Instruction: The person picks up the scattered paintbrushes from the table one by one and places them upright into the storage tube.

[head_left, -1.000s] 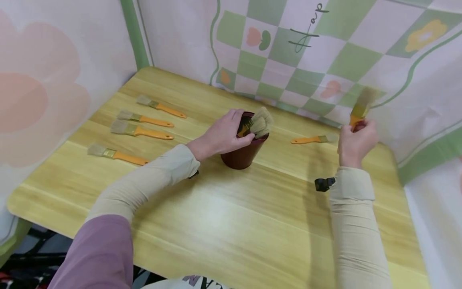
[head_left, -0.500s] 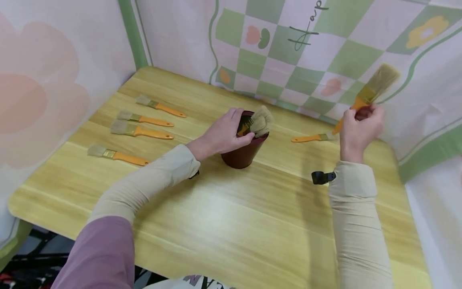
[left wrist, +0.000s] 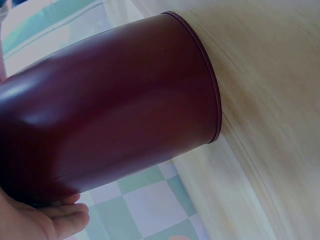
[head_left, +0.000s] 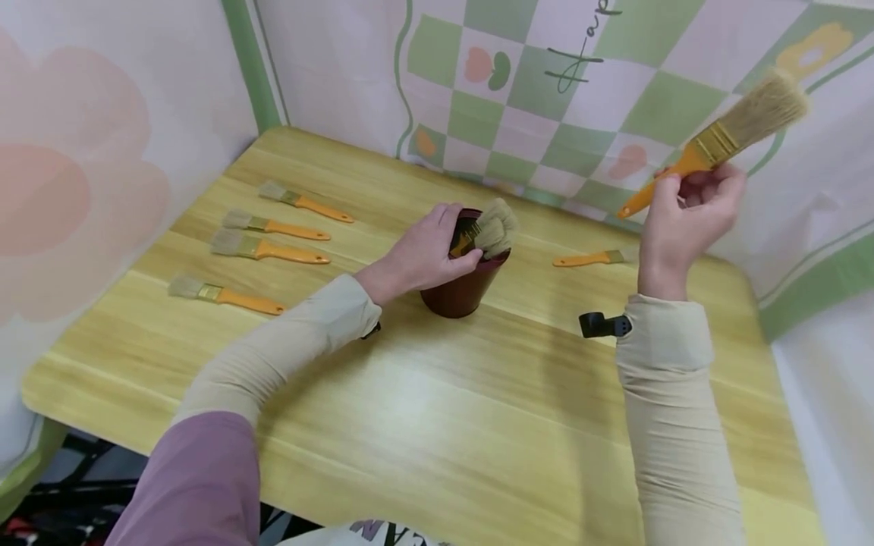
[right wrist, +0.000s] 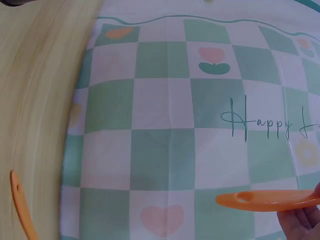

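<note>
In the head view my left hand [head_left: 430, 246] grips the rim of a dark red cup [head_left: 457, 294], which stands on the table. Bristle heads of several paintbrushes [head_left: 497, 227] poke out of the cup's mouth; their handles are mostly hidden inside. Up at the right, my right hand [head_left: 693, 220] pinches a wide paintbrush [head_left: 717, 144] by its orange handle, bristles pointing up and to the right, raised above the table. The right wrist view shows the end of that handle [right wrist: 265, 200]. In the left wrist view the cup's smooth side [left wrist: 115, 105] fills much of the picture.
Several orange-handled paintbrushes [head_left: 269, 249] lie on the left of the wooden table [head_left: 410, 425]. A single small paintbrush [head_left: 587, 259] lies to the right of the cup, near my right wrist. Behind the table hangs a checkered green and white cloth [head_left: 539, 121].
My right hand has risen slightly and turned, swinging the wide paintbrush from nearly upright to slanting right, its handle end now lifted higher. The left hand and cup have stayed put.
</note>
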Action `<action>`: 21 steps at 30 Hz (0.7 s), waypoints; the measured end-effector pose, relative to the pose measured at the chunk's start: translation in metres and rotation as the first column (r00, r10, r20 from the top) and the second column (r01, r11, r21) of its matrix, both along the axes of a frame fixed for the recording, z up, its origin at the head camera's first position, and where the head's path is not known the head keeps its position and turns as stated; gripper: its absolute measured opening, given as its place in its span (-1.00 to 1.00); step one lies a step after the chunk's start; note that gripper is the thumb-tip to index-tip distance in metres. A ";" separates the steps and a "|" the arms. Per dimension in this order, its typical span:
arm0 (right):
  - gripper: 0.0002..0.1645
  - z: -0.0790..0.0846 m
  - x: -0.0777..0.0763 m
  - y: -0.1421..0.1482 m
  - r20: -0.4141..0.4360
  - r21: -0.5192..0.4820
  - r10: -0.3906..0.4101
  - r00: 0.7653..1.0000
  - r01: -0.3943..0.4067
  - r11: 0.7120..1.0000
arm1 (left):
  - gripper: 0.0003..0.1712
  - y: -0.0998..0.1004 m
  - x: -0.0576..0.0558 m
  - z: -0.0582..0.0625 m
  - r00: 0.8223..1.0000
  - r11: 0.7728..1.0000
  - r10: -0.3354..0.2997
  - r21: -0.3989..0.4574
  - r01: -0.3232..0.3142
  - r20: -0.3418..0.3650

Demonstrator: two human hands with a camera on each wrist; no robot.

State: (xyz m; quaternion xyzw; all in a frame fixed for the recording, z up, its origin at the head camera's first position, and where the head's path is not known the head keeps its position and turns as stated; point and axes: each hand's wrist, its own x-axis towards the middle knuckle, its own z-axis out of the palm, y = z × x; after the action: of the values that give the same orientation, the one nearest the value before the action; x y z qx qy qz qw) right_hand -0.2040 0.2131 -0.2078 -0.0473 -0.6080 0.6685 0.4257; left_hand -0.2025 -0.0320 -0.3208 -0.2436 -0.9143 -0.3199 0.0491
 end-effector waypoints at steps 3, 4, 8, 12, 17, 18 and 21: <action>-0.73 0.000 0.002 -0.004 -0.039 -0.040 0.016 0.999 -0.018 0.999 | -0.13 0.000 0.000 -0.001 1.000 1.000 -0.005 0.002 0.005 -0.006; -0.73 0.001 0.003 -0.006 -0.052 -0.047 0.025 0.998 -0.028 0.999 | -0.13 0.000 0.000 -0.002 1.000 1.000 -0.005 0.003 0.005 -0.008; -0.72 0.003 0.004 -0.012 -0.100 -0.052 0.074 0.992 -0.079 0.996 | -0.14 0.000 -0.001 -0.003 1.000 1.000 -0.005 0.011 0.005 -0.017; -0.75 0.006 0.006 -0.021 -0.116 -0.057 0.119 0.986 -0.126 0.990 | -0.13 -0.001 -0.001 -0.003 1.000 1.000 -0.001 0.010 0.001 -0.016; -0.76 0.007 0.010 -0.032 -0.147 -0.052 0.194 0.970 -0.204 0.978 | -0.12 -0.001 -0.001 -0.003 1.000 1.000 -0.002 0.009 0.002 -0.009; -0.76 0.007 0.011 -0.034 -0.154 -0.051 0.209 0.966 -0.219 0.974 | -0.13 -0.001 -0.001 -0.003 1.000 1.000 -0.002 0.011 0.003 -0.008; -0.75 0.007 0.012 -0.039 -0.161 -0.047 0.237 0.958 -0.248 0.968 | -0.13 -0.001 -0.001 -0.003 1.000 1.000 -0.004 0.011 0.004 -0.006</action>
State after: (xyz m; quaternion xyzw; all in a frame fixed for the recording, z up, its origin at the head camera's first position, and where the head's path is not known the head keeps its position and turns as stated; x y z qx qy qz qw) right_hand -0.1922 0.1743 -0.2009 0.0652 -0.5517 0.7372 0.3845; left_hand -0.2038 -0.0325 -0.3240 -0.2459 -0.9119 -0.3243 0.0525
